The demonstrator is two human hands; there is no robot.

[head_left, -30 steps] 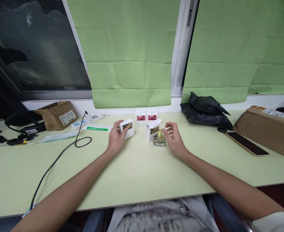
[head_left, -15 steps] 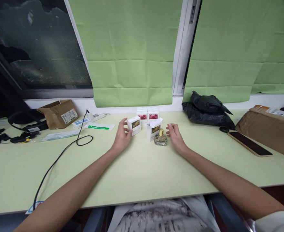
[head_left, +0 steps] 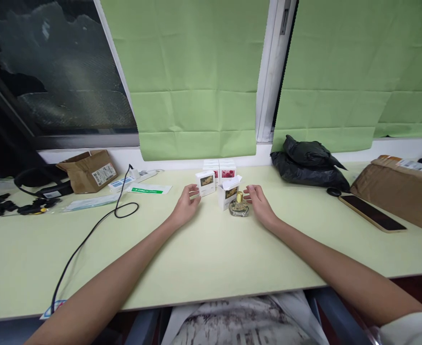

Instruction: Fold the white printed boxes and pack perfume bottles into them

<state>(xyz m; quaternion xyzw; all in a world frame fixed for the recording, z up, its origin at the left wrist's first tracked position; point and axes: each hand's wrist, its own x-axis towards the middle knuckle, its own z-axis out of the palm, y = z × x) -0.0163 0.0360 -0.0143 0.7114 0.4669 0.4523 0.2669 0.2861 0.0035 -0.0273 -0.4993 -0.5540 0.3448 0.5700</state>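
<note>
A small white box with a dark, gold-patterned picture [head_left: 207,180] stands upright on the table. My left hand [head_left: 186,207] is just left of it, fingers loosely curved and apart, holding nothing; whether a fingertip still touches the box I cannot tell. To the right stands a matching white box with its top flaps raised [head_left: 224,197]. In front of that box is a clear glass perfume bottle with a gold cap [head_left: 239,206]. My right hand [head_left: 260,203] rests beside the bottle, fingers half bent and empty.
White boxes with pink-red pictures [head_left: 228,171] stand behind. On the left are an opened cardboard box [head_left: 88,171], a looping black cable [head_left: 99,221] and a green-white packet [head_left: 149,189]. Rightward lie black plastic bags [head_left: 308,167], a phone [head_left: 372,213] and a brown parcel [head_left: 400,191].
The picture box has moved right and slightly back, turned more to face me, and my left hand has let go of it. My right fingers have shifted slightly left.
</note>
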